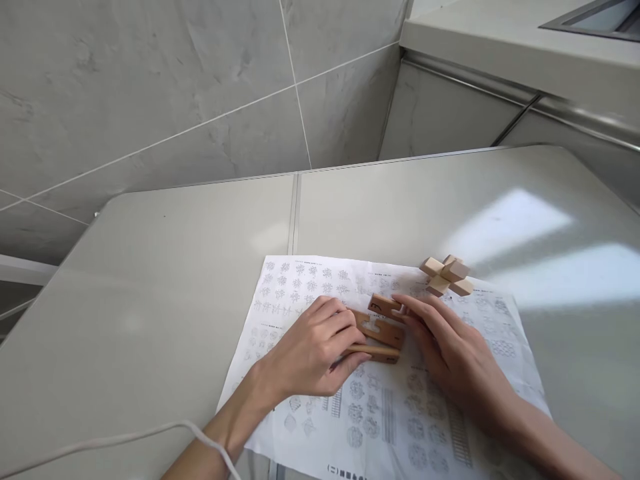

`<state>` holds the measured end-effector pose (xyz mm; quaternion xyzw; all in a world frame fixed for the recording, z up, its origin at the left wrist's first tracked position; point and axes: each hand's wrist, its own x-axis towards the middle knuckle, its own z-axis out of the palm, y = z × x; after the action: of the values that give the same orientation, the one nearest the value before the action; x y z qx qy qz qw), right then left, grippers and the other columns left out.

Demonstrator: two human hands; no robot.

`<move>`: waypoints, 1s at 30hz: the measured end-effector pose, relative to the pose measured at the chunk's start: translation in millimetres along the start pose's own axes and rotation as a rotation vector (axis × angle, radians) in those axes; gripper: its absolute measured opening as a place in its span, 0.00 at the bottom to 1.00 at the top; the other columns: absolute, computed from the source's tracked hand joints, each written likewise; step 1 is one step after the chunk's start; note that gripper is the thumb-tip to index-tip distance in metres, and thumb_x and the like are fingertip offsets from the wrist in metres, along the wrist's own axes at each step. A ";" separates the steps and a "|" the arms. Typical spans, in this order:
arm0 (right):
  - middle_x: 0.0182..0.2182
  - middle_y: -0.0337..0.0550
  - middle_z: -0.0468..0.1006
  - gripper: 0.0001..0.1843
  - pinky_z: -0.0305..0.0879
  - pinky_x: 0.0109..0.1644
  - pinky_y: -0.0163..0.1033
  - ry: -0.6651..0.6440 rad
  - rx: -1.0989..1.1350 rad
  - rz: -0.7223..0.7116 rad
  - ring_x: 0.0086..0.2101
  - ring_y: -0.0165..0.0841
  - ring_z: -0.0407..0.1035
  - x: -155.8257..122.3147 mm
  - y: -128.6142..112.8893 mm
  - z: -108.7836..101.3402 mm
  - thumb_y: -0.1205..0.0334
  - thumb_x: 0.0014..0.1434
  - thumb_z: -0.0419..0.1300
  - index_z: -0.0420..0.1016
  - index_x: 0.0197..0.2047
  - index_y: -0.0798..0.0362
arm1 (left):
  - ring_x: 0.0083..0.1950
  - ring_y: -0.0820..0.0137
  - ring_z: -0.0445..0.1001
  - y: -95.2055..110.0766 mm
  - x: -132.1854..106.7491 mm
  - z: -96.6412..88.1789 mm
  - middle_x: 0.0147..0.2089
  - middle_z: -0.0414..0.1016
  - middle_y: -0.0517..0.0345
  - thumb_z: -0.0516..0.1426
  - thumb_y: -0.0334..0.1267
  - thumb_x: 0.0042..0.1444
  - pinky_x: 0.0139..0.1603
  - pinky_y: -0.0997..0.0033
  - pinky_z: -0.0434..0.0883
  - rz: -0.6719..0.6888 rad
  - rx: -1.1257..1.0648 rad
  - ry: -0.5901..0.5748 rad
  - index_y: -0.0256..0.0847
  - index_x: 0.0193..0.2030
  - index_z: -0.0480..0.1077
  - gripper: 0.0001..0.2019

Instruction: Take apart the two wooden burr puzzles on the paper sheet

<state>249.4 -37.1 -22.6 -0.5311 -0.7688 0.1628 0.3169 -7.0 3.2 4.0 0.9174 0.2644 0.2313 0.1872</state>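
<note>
Three notched wooden puzzle bars lie side by side on a printed sheet of diagrams. My left hand rests over their left ends, its fingers curled onto the bars and touching them. From the right, my right hand reaches in with fingers stretched out, the fingertips touching the farthest bar. An assembled wooden cross-shaped puzzle stands on the sheet's far right corner, just beyond my right hand.
The sheet lies on a grey table with a seam down its middle. A white cord crosses the near left edge by my left wrist. Grey tiled floor and a counter lie beyond.
</note>
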 end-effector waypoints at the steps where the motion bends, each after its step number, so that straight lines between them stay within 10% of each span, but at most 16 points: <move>1: 0.48 0.51 0.83 0.16 0.73 0.30 0.38 0.002 -0.010 -0.010 0.39 0.39 0.82 0.6 0.1 -0.1 0.62 0.81 0.51 0.70 0.66 0.49 | 0.44 0.64 0.74 -0.3 -0.2 0.3 0.38 0.79 0.55 0.61 0.37 0.71 0.50 0.60 0.74 0.001 0.005 0.004 0.39 0.41 0.73 0.07; 30: 0.44 0.49 0.80 0.10 0.75 0.38 0.42 -0.007 -0.062 -0.105 0.41 0.40 0.78 4.6 -0.3 2.2 0.64 0.80 0.53 0.70 0.60 0.51 | 0.48 0.63 0.76 -0.6 -2.1 0.8 0.46 0.78 0.52 0.66 0.39 0.69 0.48 0.60 0.76 -0.081 -0.020 0.009 0.40 0.45 0.74 0.06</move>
<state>246.6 -32.7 -22.6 -0.4988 -0.8016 0.1239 0.3055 -8.4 2.3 2.4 0.9029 0.2998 0.2303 0.2045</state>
